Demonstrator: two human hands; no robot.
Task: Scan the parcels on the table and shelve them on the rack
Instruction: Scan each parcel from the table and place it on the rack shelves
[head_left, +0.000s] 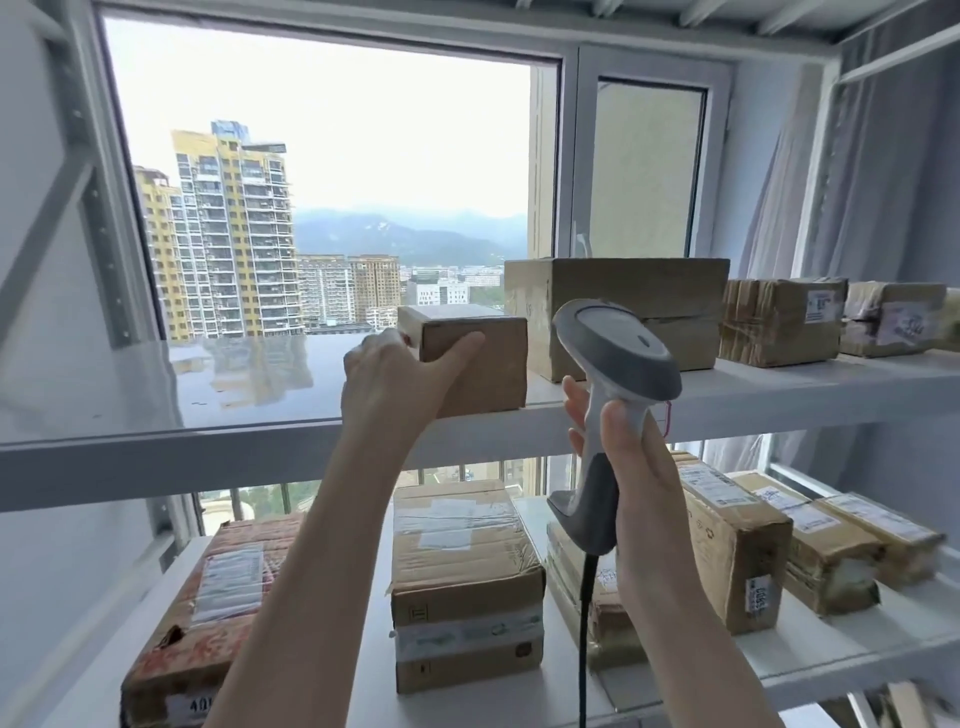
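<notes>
My left hand (395, 374) holds the small parcel (478, 364). The thumb lies across its near face and the fingers wrap round its left side, where I cannot see them. The parcel stands flat on the upper shelf (208, 431) of the rack, just left of the large carton (623, 306) and nearer to me than it, with a narrow gap between the two. Its bottom edge sits close to the shelf's front lip.

My right hand (631, 467) is closed round the handle of the scanner (613, 343), in front of the large carton and lower than its top. The handle is upright, the head tips away from me toward the rack, and the cable (584, 623) hangs straight down.

I judge this parcel to be all but shelved, as it bears on the board and only my grip is left to let go. Two taped parcels (779, 319) lie to the right of the large carton, and more parcels (462, 571) fill the board below it, so a good part of the work looks done. The table is out of view, so I cannot tell how many are left to scan.

The small parcel sits square to the shelf, with a plain face toward me and no label showing. Its top runs back toward the window (322, 156), left of and behind the large carton. That top is foreshortened and my hand covers the left side, so I cannot be sure whether its long axis runs front to back or along the shelf.
</notes>
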